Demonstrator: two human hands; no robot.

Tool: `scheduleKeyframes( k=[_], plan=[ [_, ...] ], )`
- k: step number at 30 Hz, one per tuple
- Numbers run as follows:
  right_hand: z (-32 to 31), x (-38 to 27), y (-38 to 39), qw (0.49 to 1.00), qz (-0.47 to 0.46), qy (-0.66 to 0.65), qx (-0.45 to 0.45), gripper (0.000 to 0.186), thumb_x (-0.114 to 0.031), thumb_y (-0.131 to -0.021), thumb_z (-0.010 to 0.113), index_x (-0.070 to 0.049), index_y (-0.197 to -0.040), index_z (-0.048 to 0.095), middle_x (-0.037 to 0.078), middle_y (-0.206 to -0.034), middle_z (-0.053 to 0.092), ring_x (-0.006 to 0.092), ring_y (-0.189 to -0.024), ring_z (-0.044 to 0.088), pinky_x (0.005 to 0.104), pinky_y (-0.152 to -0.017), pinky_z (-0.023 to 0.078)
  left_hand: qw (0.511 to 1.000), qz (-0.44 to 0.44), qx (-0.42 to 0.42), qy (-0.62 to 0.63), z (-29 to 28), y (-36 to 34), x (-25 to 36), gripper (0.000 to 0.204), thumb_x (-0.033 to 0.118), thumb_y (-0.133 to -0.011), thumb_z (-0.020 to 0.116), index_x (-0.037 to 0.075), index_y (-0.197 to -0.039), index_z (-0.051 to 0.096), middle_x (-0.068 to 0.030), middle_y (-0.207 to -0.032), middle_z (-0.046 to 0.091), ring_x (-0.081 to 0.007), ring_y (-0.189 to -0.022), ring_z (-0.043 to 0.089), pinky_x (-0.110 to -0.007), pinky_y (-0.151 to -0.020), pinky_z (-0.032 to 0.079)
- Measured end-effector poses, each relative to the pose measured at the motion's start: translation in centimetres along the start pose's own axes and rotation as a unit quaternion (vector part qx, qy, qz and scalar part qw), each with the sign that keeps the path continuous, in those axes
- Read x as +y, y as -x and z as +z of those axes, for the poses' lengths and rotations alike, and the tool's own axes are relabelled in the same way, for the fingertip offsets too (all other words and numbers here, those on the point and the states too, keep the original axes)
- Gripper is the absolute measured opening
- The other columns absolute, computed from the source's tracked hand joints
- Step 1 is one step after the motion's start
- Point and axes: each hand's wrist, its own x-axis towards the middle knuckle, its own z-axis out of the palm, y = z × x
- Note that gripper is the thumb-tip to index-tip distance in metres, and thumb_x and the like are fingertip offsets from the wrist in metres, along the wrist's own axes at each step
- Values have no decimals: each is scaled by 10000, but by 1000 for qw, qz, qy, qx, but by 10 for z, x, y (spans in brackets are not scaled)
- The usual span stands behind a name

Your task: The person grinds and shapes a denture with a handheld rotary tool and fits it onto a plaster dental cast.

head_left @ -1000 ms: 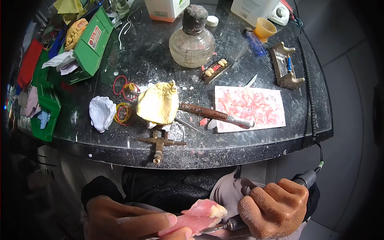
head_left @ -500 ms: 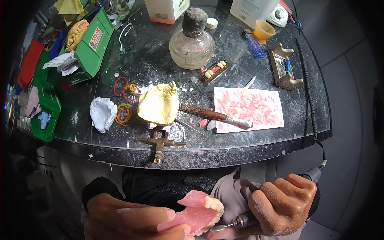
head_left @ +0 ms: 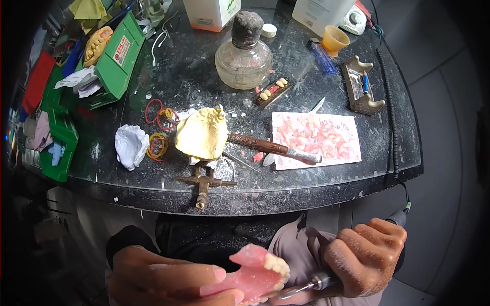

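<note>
My left hand [head_left: 163, 278] pinches a pink denture [head_left: 245, 281] between thumb and fingers, low in the view above my lap. Its row of cream teeth [head_left: 278, 268] curves along the right side. My right hand [head_left: 365, 255], dusted with white powder, is wrapped round a rotary handpiece [head_left: 322, 280]. The handpiece's metal bur [head_left: 293, 292] points left at the denture's lower right edge; whether it touches, I cannot tell. My right thumb stretches beneath the bur toward the denture. A cord runs from the back end of the handpiece up to the bench.
On the dusty black bench [head_left: 245, 191] stand a yellow plaster cast [head_left: 202, 133] on a brass articulator [head_left: 202, 183], a white cast [head_left: 131, 147], a brown-handled knife [head_left: 260, 143], a pink-smeared pad [head_left: 316, 140] and a glass spirit lamp [head_left: 244, 64]. Green bins [head_left: 120, 56] line the left.
The denture has tilted and shifted slightly right in my left hand. My right hand has turned a little, moving the handpiece and bur slightly right.
</note>
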Motion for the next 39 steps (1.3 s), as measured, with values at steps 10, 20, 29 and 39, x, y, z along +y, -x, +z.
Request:
scheduleKeyframes(
  k=[10, 20, 29, 39],
  plan=[
    [4, 24, 25, 975, 60, -210, 41, 609, -611, -476, 763, -69, -539, 492, -27, -405, 411, 89, -315, 404, 223, -330, 251, 995, 92, 7, 40, -6, 6, -13, 178, -47, -689, 673, 11, -851, 629, -96, -858, 611, -240, -685, 621, -296, -689, 543],
    [13, 4, 12, 937, 119, -327, -10, 553, -425, -540, 802, -2, -786, 544, 20, -519, 512, 113, -405, 501, 230, -386, 373, 700, -411, 105, 574, 16, 7, -12, 513, 115, -773, 676, -53, -1194, 437, -112, -930, 560, -202, -862, 606, -321, -721, 527],
    [18, 2, 4, 934, 8, -355, 29, 501, -390, -599, 803, -2, -845, 602, 1, -476, 513, 81, -407, 505, 203, -381, 352, 651, -458, 107, 596, 21, -4, -2, 476, 237, -826, 612, 7, -1216, 465, -80, -893, 498, -246, -899, 510, -483, -823, 421],
    [1, 4, -2, 914, 85, -396, 30, 293, -280, -781, 668, -1, -815, 590, 60, -521, 577, 135, -433, 561, 239, -419, 438, 715, -457, 12, 529, 15, -10, -6, 547, 107, -831, 587, -64, -1285, 334, -193, -1160, 509, -226, -1074, 512, -379, -926, 406]
  ],
)
